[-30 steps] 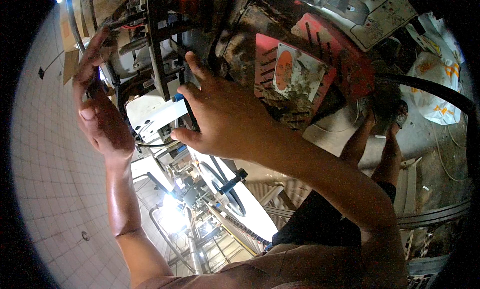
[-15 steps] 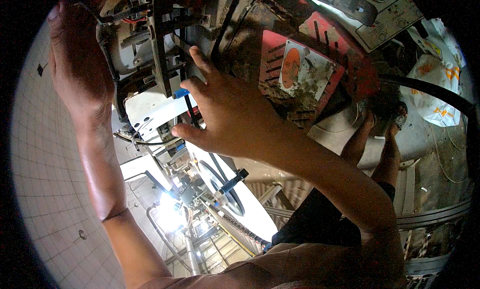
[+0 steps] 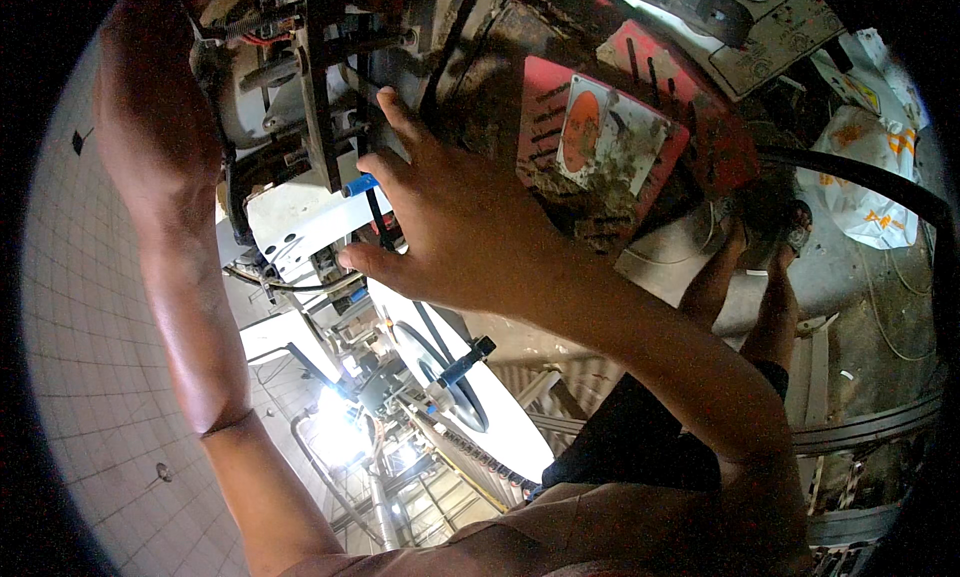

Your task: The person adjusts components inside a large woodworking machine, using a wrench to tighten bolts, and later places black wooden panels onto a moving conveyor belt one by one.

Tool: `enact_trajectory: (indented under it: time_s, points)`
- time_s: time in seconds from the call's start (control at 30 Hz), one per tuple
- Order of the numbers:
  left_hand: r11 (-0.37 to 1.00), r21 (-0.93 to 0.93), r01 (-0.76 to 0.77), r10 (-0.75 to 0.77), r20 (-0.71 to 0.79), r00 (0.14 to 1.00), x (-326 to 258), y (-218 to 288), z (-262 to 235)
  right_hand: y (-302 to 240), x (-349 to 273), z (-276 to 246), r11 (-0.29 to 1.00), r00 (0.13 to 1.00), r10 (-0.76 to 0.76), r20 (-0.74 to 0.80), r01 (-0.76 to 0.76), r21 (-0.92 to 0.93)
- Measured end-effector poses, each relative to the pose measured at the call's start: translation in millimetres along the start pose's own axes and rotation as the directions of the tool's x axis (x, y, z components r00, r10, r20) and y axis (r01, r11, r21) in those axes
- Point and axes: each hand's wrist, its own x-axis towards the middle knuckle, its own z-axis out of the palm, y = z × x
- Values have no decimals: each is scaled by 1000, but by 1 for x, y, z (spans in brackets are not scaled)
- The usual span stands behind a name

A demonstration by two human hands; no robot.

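Note:
My right hand (image 3: 465, 222) is open in the middle of the view, thumb and fingers spread apart over the frame of a machine. Right beside its fingers is a blue-capped piece (image 3: 361, 184) on a dark rod; I cannot tell whether they touch. A white metal plate (image 3: 300, 227) with dark holes lies just left of that hand. My left hand (image 3: 155, 127) reaches up along the machine's left side, next to a dark cable (image 3: 228, 177). Its fingers are lost in shadow at the upper rim. An upright dark metal bar (image 3: 315, 107) stands between both hands.
A red vented cover (image 3: 538, 102) with a dirty light plate sits right of my right hand. Below, a long white panel (image 3: 505, 427) carries a black clamp-like part. A white plastic bag (image 3: 860, 192) and a thick black hose (image 3: 850, 174) are at the right.
My left hand and forearm have shifted slightly left. My right hand keeps nearly the same pose beside the blue-capped piece.

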Motion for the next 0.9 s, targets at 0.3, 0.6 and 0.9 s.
enact_trajectory:
  time_s: [0.3,0.6,0.9]
  points:
    - [1000,-2,-19,19,-74,997,-3,10,4,-7,4,-6,1000,1000,2,-7,-2,30]
    - [960,146,-238,250,-72,966,-81,-19,-26,-27,-29,-25,996,978,-33,-208,50,74]
    - [955,250,159,-152,-46,987,-263,-38,-11,-55,-138,-86,952,962,208,179,-241,190]
